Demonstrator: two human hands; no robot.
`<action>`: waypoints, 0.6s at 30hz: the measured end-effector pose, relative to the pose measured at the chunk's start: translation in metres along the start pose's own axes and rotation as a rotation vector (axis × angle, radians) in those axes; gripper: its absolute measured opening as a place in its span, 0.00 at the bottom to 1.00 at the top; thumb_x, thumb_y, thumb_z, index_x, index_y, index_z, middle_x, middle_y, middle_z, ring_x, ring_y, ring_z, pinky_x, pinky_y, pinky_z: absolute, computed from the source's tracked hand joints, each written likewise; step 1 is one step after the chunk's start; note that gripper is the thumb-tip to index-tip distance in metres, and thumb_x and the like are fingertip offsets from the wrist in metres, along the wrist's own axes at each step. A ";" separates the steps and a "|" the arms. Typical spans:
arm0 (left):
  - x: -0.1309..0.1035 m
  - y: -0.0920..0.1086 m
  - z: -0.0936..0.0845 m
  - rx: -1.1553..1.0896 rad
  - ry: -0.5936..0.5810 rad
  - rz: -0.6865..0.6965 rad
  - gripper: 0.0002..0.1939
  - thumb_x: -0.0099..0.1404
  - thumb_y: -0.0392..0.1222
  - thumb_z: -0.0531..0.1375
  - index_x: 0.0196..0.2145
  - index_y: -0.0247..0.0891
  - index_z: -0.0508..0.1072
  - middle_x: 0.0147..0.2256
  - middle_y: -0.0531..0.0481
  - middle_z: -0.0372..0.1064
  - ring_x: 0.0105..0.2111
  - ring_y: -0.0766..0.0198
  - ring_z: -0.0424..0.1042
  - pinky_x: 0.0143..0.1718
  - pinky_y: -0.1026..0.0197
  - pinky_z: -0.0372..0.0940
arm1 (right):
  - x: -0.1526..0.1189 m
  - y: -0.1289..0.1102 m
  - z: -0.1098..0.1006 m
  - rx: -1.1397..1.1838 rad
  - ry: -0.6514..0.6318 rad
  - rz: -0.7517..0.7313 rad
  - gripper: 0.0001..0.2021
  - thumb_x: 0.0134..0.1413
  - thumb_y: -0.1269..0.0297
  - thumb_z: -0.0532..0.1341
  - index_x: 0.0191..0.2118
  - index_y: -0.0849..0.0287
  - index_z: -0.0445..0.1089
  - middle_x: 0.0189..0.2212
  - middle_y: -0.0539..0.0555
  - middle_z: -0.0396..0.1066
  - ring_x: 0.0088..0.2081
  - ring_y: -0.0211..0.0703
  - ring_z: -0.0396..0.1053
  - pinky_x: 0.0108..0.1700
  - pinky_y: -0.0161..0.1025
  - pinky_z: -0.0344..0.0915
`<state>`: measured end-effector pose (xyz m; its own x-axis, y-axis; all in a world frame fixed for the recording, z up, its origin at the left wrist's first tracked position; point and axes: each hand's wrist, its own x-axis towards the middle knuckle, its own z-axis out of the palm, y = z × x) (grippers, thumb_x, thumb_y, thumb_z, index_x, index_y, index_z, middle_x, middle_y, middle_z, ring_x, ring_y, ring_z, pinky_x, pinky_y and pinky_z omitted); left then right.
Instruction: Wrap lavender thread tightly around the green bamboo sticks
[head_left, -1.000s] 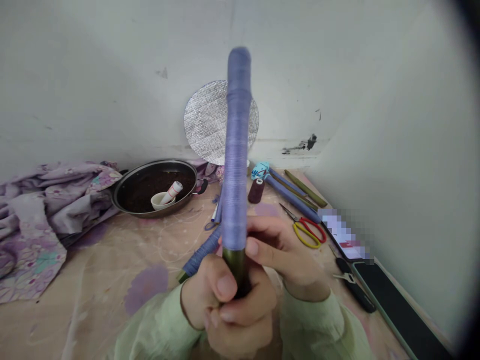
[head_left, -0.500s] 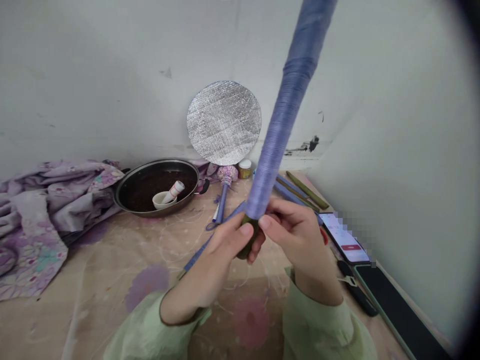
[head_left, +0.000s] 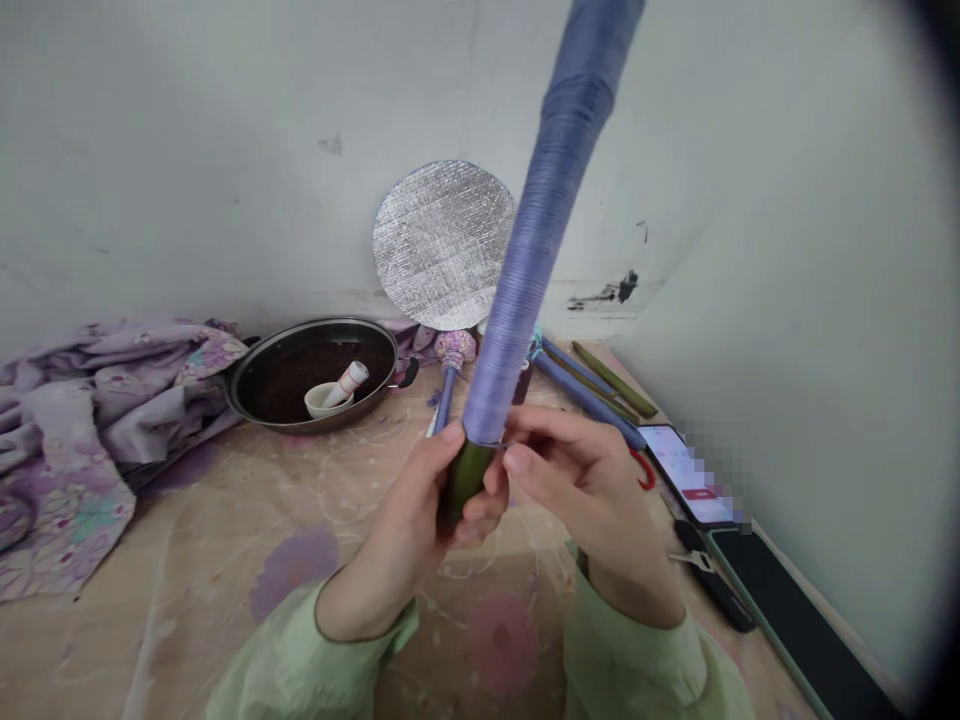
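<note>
My left hand (head_left: 424, 495) is wrapped round the bare green lower end of a stick (head_left: 466, 478). Above that end, tight turns of purple-blue thread (head_left: 517, 270) cover the stick, which leans up and to the right out of view. My right hand (head_left: 574, 480) is beside the lower edge of the winding, thumb and forefinger pinched together. A short bit of thread runs from the winding to those fingertips; its further run is hidden. Behind the stick, a round silver foil disc (head_left: 442, 245) stands on a purple handle (head_left: 444, 398) against the wall.
On the left are a black pan (head_left: 270, 390) holding a white cup (head_left: 319, 400), and crumpled floral cloth (head_left: 67, 450). To the right lie green sticks (head_left: 615, 380), a purple-wrapped stick (head_left: 592, 395), a lit phone (head_left: 686, 470), a key (head_left: 701, 562) and a dark slab with a pale edge (head_left: 795, 610).
The stick's lower end and my left hand have shifted left, and the whole stick has moved left with them. My right hand has stayed in nearly the same place, its fingers now slightly off the stick.
</note>
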<state>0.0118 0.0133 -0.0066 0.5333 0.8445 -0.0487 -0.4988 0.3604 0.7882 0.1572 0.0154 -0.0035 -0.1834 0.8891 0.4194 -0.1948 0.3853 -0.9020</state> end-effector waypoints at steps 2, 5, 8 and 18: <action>-0.002 0.001 -0.003 -0.094 -0.096 -0.047 0.24 0.65 0.61 0.56 0.23 0.37 0.63 0.16 0.60 0.48 0.14 0.75 0.42 0.13 0.71 0.39 | -0.001 0.000 0.001 0.003 0.002 0.006 0.04 0.58 0.70 0.67 0.38 0.56 0.79 0.25 0.49 0.79 0.25 0.38 0.77 0.27 0.34 0.72; -0.004 0.001 -0.007 -0.164 -0.183 -0.066 0.24 0.68 0.59 0.53 0.23 0.37 0.63 0.15 0.61 0.47 0.12 0.75 0.40 0.12 0.71 0.38 | -0.004 0.000 0.001 -0.035 0.033 0.014 0.04 0.59 0.67 0.67 0.32 0.56 0.76 0.23 0.50 0.79 0.24 0.40 0.75 0.26 0.36 0.70; -0.006 0.000 -0.007 -0.152 -0.181 -0.046 0.24 0.69 0.58 0.52 0.24 0.37 0.64 0.16 0.60 0.47 0.13 0.75 0.40 0.12 0.72 0.39 | -0.005 -0.001 0.000 -0.083 0.052 -0.002 0.06 0.59 0.65 0.67 0.30 0.55 0.74 0.22 0.49 0.77 0.24 0.40 0.73 0.26 0.37 0.68; -0.008 0.001 -0.004 -0.061 -0.183 0.003 0.23 0.61 0.59 0.63 0.24 0.37 0.65 0.16 0.61 0.47 0.13 0.77 0.41 0.11 0.74 0.42 | -0.006 -0.002 0.000 -0.031 0.082 -0.040 0.06 0.60 0.64 0.67 0.31 0.52 0.76 0.23 0.48 0.75 0.24 0.40 0.72 0.26 0.37 0.68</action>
<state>0.0042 0.0089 -0.0082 0.6443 0.7615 0.0707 -0.5380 0.3856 0.7496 0.1586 0.0097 -0.0039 -0.0967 0.8897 0.4462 -0.1706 0.4268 -0.8881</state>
